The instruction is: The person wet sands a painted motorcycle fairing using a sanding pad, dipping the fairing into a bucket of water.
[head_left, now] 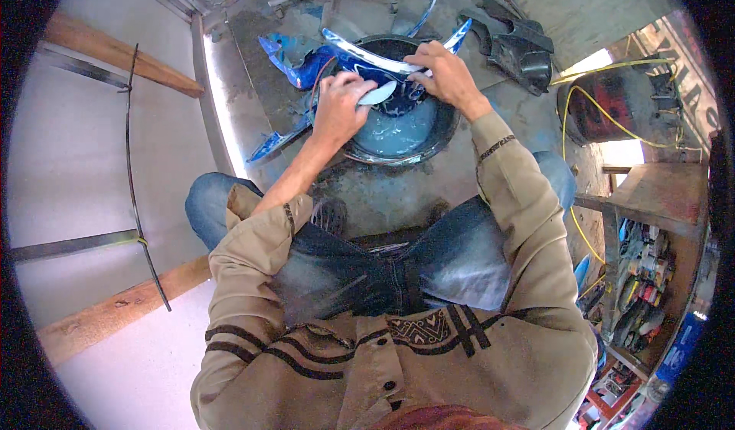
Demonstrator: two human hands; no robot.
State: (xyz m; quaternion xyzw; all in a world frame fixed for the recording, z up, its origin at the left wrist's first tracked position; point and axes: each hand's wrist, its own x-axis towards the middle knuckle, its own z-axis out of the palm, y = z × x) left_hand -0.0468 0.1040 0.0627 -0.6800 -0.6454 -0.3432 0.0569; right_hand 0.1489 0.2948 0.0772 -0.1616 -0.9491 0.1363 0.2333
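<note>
Over a dark round basin (354, 156) of cloudy bluish water, my right hand (444, 71) grips a curved blue and white panel (367, 53), its fingers closed over the edge. The panel looks like plastic bodywork, and its lower part hangs inside the basin. My left hand (342, 102) is closed beside the panel's left part. From its fingers sticks a flat, pale oval piece (378, 94), whose kind I cannot make out. A thin reddish hose or cord (320, 76) runs down behind the left hand.
Broken-looking blue panels (298, 64) lie left of the basin, another blue piece (279, 140) nearer me. Black plastic parts (524, 51) lie on the right. Farther right are a dark red drum-like container (601, 114), a yellow hose (565, 131) and a cluttered wooden shelf (662, 189).
</note>
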